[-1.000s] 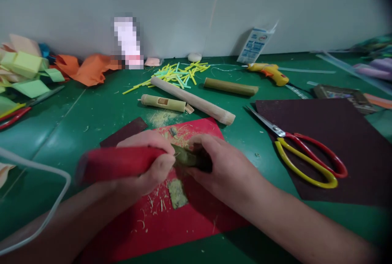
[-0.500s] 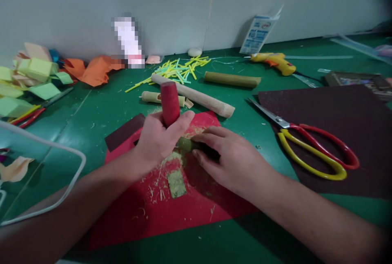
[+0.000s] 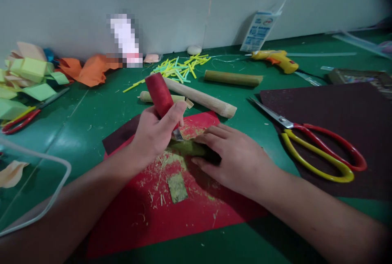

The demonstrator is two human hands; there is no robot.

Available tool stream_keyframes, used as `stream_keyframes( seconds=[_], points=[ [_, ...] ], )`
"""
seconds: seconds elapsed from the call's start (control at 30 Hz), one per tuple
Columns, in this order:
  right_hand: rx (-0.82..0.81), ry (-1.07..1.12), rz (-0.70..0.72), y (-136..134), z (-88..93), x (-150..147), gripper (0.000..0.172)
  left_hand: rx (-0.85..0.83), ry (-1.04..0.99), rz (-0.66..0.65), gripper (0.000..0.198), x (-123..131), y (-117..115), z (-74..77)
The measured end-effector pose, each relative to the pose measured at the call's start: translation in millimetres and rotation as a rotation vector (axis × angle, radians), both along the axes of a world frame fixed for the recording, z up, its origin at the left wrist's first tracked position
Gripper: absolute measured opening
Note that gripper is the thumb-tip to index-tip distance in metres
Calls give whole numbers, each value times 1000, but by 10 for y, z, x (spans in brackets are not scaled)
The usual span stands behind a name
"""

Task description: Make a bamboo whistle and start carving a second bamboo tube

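Observation:
My left hand [image 3: 156,129] is wrapped round the red handle [image 3: 159,94] of a tool, which leans up and to the left. The tool's metal blade [image 3: 177,134] shows below that hand, close against a green bamboo piece [image 3: 188,148]. The bamboo lies across the red sheet [image 3: 147,225], its right end gripped by my right hand [image 3: 232,158]. Pale shavings are scattered round it. Nearer to me, a small green flat piece [image 3: 177,188] lies on the sheet.
Red-and-yellow scissors [image 3: 318,145] lie on a dark sheet [image 3: 330,109] at the right. Behind my hands are a pale stick [image 3: 202,100], a bamboo tube [image 3: 232,78], cut straws [image 3: 180,68] and a yellow glue gun [image 3: 275,59]. A white cable [image 3: 58,160] loops at the left.
The red handle has tilted to the left, and the blade now shows above the bamboo. My left hand has shifted slightly left; my right hand still grips the bamboo.

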State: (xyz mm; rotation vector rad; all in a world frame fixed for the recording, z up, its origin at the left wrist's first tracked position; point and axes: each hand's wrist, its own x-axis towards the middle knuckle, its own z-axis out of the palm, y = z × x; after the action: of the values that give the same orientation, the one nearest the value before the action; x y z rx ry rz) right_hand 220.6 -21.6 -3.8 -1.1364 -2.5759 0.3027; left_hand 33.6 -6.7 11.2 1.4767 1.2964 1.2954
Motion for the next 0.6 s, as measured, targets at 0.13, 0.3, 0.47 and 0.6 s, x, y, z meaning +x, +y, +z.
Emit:
stream_keyframes(
  seconds=[0.13, 0.3, 0.47, 0.6],
  points=[
    [76, 57, 92, 43, -39, 25, 24, 87, 0, -18, 51, -53, -23, 37],
    [49, 107, 132, 51, -38, 50, 26, 188, -9, 5, 42, -66, -58, 18],
    [-57, 127, 60, 58, 2, 93, 31, 237, -18, -50, 39, -64, -102, -46],
    [-70, 155, 21, 125, 16, 169, 24, 234, 49, -130, 27, -70, -105, -52]
  ],
)
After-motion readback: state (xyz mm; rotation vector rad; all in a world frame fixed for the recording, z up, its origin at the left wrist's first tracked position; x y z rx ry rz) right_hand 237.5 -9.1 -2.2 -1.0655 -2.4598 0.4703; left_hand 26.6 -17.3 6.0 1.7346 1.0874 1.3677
